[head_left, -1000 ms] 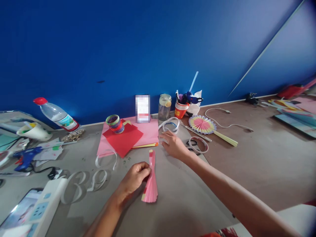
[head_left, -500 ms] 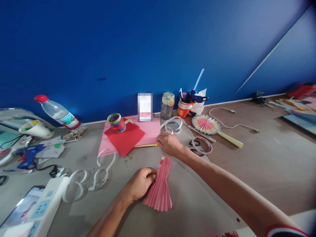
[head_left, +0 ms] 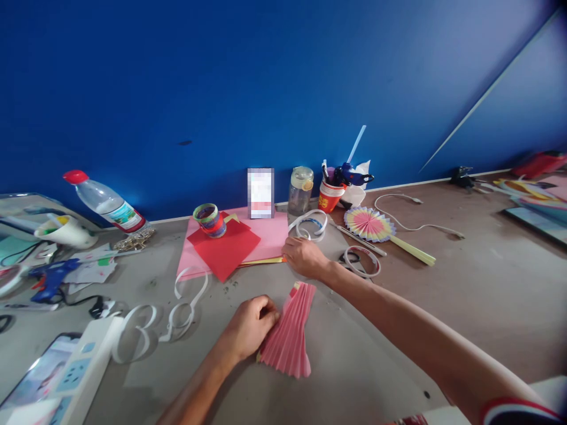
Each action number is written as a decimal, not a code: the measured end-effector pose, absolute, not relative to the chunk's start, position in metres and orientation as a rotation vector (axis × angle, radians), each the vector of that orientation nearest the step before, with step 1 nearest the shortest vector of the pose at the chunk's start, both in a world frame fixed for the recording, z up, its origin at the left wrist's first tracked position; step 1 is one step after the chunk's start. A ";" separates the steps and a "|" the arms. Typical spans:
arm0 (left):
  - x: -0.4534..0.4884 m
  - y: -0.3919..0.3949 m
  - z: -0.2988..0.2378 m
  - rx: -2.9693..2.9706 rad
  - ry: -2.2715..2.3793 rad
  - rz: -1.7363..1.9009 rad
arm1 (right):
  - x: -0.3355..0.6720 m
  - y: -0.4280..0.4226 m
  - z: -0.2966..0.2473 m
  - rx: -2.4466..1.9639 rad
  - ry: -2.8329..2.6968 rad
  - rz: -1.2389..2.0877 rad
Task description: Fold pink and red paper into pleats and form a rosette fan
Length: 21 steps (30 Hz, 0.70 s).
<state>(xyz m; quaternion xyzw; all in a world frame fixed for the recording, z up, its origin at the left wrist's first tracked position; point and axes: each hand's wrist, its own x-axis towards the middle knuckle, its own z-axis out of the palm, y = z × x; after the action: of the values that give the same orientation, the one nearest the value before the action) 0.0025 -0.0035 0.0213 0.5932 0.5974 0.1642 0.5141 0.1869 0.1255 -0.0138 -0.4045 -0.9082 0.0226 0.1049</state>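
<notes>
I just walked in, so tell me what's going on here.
A person's left hand holds a pleated pink paper by its left edge, folds fanned out. The right hand is at the near right corner of the pink paper stack; whether it grips anything is unclear. A round pleated fan lies further right.

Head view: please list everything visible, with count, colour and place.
Pleated paper: 1, pink, front centre
Paper stack: several, pink and red, centre
Tape: count unclear, multicoloured, on paper stack
Round fan: 1, multicoloured, right
Bottle: 1, clear, back left
Jar: 1, clear, back centre
Cups: several, red, right of jar
Glue gun: 1, blue, left
Power strip: 1, white, front left
Flat phone: 1, dark, front left
Strips: several, white, left
Wall: 1, blue, back
Others: not counted
Left hand: 1, at pleated paper
Right hand: 1, at paper stack
</notes>
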 end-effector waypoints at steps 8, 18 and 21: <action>-0.001 -0.005 0.022 1.506 1.358 0.414 | 0.186 0.126 -0.015 -1.132 -2.659 -0.067; -0.002 -0.003 0.017 1.380 1.331 0.639 | 0.186 0.124 -0.015 -1.037 -2.663 -0.014; -0.002 -0.005 0.014 1.386 1.304 0.639 | 0.185 0.126 -0.013 -1.026 -2.686 0.047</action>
<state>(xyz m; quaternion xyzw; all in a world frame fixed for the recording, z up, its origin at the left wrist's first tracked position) -0.0017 -0.0048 0.0143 0.5824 0.5480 0.2684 0.5370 0.1848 0.1257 -0.0128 -0.3535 -0.9259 0.0161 0.1324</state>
